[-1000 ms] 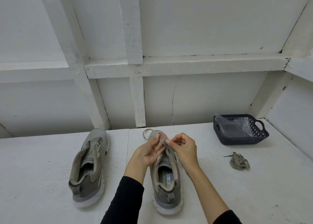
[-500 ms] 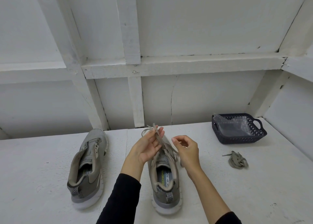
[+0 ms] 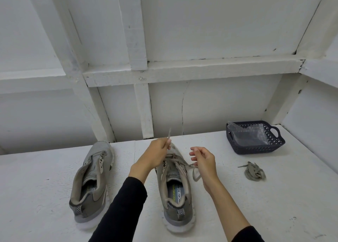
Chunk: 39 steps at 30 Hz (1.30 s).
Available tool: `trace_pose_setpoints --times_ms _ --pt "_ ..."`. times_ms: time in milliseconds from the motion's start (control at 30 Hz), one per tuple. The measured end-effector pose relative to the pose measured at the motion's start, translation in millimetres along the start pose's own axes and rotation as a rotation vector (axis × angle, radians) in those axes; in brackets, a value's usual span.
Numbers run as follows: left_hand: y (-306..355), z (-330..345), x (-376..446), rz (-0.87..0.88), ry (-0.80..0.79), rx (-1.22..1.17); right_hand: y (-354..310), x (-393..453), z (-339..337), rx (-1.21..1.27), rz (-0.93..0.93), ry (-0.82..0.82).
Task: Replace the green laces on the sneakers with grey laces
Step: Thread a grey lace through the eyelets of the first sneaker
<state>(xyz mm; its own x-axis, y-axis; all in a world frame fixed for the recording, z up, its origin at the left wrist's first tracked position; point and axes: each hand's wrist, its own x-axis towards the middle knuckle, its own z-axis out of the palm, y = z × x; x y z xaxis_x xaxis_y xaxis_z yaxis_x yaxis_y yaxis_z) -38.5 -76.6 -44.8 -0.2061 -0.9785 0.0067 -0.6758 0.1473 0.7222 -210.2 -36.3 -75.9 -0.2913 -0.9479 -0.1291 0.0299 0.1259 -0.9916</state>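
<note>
Two grey sneakers stand on the white table, toes away from me. The left sneaker [image 3: 91,185] has no lace in it. The right sneaker [image 3: 175,192] carries a grey lace [image 3: 194,174] threaded through its lower eyelets. My left hand [image 3: 155,155] pinches one end of that lace and holds it up above the toe. My right hand [image 3: 204,161] hovers beside the shoe with loosely curled fingers; the other lace end hangs by its fingertips, and I cannot see whether they pinch it. A bundled lace [image 3: 255,173] lies at the right.
A dark blue plastic basket [image 3: 278,143] with a clear plastic bag inside stands at the back right. White wooden wall framing rises right behind the table's far edge.
My left hand has pulled the lace end upward and away from the shoe. My right hand has let go of the eyelet area and moved right.
</note>
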Motion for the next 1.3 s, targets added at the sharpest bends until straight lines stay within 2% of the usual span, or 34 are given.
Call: trace_pose_setpoints --times_ms 133,333,433,500,733,933,1100,1300 --pt "1.2 -0.1 2.0 0.092 -0.025 0.175 -6.7 0.6 3.4 0.049 0.026 -0.087" --pt "3.2 1.4 2.1 0.088 -0.028 0.131 -7.2 -3.8 6.5 -0.087 0.021 -0.3" --pt "1.9 0.3 3.3 0.084 -0.049 0.145 -4.6 -4.7 6.9 -0.026 0.051 -0.376" --pt "0.0 -0.4 3.1 0.078 -0.084 0.158 -3.6 -4.1 6.9 0.016 0.039 -0.357" --pt "1.6 -2.1 -4.3 0.144 -0.19 0.171 -6.1 4.3 2.9 0.055 -0.028 -0.126" --pt "-0.2 -2.1 -4.9 0.197 -0.167 0.22 -4.0 6.1 -1.8 0.031 -0.05 -0.142" --pt "1.1 -4.6 -7.4 0.219 -0.128 0.256 -7.9 5.7 -1.7 0.066 -0.03 -0.237" --pt "2.5 -4.3 -8.0 0.205 -0.151 0.27 -7.3 7.2 3.2 0.067 -0.04 -0.184"
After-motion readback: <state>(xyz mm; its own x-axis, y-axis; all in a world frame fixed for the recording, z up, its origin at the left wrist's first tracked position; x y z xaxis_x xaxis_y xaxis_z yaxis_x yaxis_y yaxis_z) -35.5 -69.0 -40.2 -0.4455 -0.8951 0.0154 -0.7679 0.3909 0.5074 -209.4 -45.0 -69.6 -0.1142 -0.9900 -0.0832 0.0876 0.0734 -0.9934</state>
